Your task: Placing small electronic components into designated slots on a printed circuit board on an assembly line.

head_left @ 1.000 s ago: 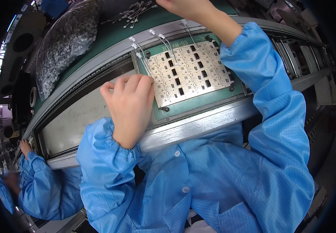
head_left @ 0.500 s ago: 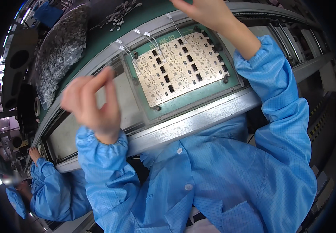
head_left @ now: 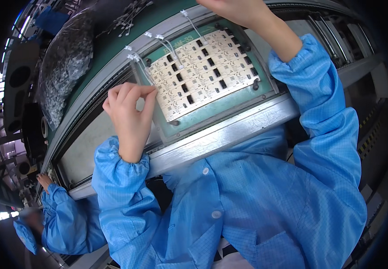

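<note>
A cream circuit board panel [head_left: 194, 89] with black components lies in a green fixture plate [head_left: 212, 114]. Several short white cables [head_left: 167, 45] run from the panel's far side, their loose connectors over the metal rail. Thumb and forefinger of my left hand [head_left: 131, 112] are pinched together at the panel's left edge, just below a white cable end. Whatever sits between these fingertips is too small to make out. Reaching across the far right side, my right hand [head_left: 241, 10] is cut off by the upper picture edge, so its fingertips are hidden.
Loose white cables [head_left: 126, 18] lie on the green surface beyond the rail. A clear plastic bag [head_left: 66, 62] full of white pieces stands at far left. A metal rail [head_left: 225, 134] runs along my front. At lower left sits another person in blue [head_left: 70, 219].
My left hand has moved right and come down to the panel's left edge, its fingers now pinched there. The right hand stays at the far side, with little movement.
</note>
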`<state>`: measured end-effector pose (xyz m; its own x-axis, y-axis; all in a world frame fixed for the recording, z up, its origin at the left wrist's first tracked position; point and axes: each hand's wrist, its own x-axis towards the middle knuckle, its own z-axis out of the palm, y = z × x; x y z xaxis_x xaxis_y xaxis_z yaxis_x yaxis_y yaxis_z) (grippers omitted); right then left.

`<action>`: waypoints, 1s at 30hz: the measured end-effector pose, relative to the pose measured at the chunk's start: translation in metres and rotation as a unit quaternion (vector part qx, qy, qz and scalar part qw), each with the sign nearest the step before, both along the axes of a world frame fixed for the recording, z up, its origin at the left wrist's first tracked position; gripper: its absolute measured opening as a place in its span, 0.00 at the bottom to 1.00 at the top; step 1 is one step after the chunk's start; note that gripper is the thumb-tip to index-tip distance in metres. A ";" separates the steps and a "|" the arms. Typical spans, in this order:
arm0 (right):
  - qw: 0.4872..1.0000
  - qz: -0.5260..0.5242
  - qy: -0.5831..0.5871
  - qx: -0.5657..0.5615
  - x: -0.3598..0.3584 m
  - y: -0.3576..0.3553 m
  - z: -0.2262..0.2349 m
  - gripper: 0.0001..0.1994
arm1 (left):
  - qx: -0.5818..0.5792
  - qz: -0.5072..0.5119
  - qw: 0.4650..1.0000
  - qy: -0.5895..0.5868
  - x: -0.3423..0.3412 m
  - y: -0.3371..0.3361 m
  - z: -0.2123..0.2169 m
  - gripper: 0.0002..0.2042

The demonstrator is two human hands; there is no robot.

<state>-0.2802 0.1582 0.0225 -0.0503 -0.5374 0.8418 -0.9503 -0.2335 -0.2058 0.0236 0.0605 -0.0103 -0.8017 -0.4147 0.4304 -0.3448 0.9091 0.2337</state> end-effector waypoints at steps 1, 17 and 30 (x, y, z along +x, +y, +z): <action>1.000 0.011 -0.017 -0.006 -0.001 0.000 -0.001 0.04 | 0.000 -0.004 1.000 -0.001 0.000 0.002 0.001 0.02; 1.000 -0.007 -0.022 0.021 -0.006 0.004 -0.004 0.05 | 0.078 -0.005 0.997 -0.008 0.002 0.001 0.003 0.03; 0.989 0.047 -0.135 0.046 0.013 0.014 0.016 0.04 | -0.111 -0.055 0.986 -0.112 0.012 0.023 0.023 0.10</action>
<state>-0.2677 0.1717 0.0381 -0.2128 -0.6247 0.7513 -0.8332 -0.2856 -0.4735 0.0358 0.0832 0.0130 -0.9220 -0.2344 0.3082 -0.2607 0.9643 -0.0465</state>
